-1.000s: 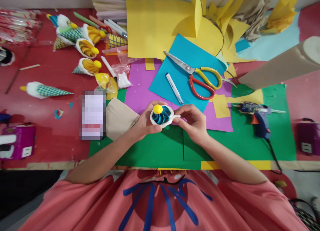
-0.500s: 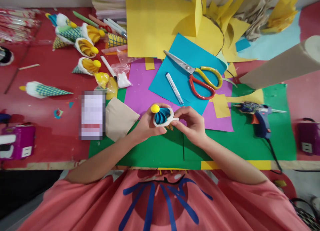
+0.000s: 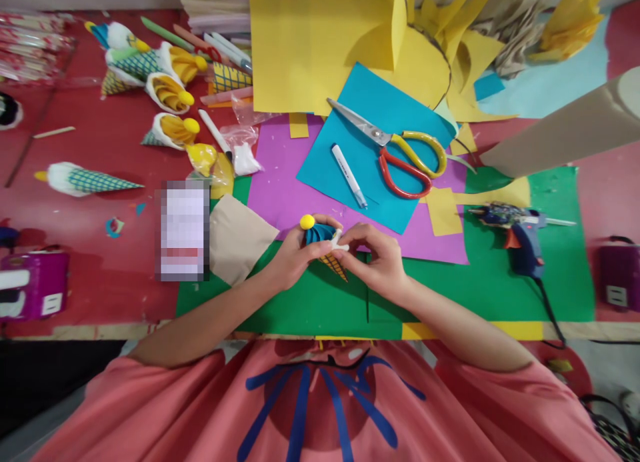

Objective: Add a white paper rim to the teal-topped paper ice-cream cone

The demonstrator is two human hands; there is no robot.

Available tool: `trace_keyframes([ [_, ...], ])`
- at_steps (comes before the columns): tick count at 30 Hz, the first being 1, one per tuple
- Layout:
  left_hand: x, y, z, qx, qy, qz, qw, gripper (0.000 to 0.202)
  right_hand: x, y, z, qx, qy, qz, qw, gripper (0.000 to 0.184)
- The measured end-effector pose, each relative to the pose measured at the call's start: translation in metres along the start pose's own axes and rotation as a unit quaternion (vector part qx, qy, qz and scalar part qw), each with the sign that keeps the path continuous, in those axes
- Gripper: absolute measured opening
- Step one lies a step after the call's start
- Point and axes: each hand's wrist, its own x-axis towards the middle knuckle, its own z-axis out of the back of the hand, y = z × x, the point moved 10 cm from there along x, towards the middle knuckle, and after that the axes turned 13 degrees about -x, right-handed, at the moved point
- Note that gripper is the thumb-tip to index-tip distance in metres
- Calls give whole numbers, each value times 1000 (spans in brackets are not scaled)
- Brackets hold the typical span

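Observation:
My left hand is wrapped round a small paper ice-cream cone: blue pleated paper on top, a yellow ball at its left, a yellow cross-hatched cone pointing toward me. My right hand pinches the white fluffy strip at the cone's rim. Both hands hover over the green sheet near the table's front edge. The fingers hide much of the white strip.
Scissors and a white marker lie on blue paper behind my hands. A blue glue gun rests at right. Several finished cones lie at back left, with yellow paper behind and a tan sheet at left.
The cone has been tipped over: its open top faced me before, now its side and yellow tip show. My right hand moved in closer on the white strip.

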Motion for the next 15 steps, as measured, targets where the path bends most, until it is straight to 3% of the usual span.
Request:
trace_keyframes([
  [8, 0, 17, -2, -86, 12, 71, 994, 38, 0, -10, 1, -7, -1, -39, 999, 11],
  [15, -1, 24, -5, -123, 28, 103, 987, 49, 0, -15, -1, 2, 8, -48, 999, 15],
])
